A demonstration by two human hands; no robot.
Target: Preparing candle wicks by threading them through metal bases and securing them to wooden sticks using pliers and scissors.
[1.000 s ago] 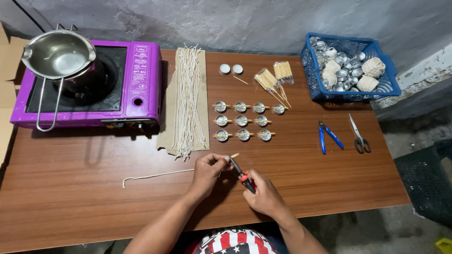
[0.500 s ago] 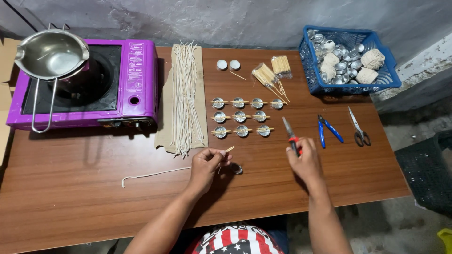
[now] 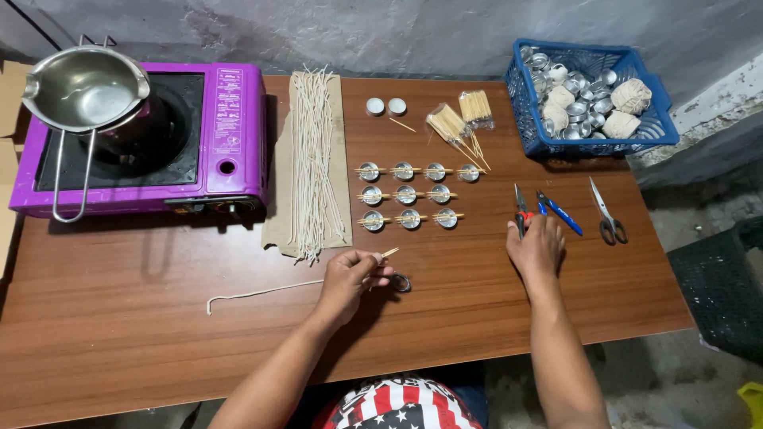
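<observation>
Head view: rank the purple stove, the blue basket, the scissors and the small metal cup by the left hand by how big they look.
1. Purple stove, clearly largest.
2. Blue basket.
3. Scissors.
4. Small metal cup by the left hand, smallest, though it lies nearer the camera than the others.

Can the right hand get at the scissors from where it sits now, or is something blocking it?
Probably yes. The right hand holds red-handled pliers, so it is occupied. The scissors lie just to its right, with only the blue-handled cutters lying between them, flat on the bare table.
</observation>
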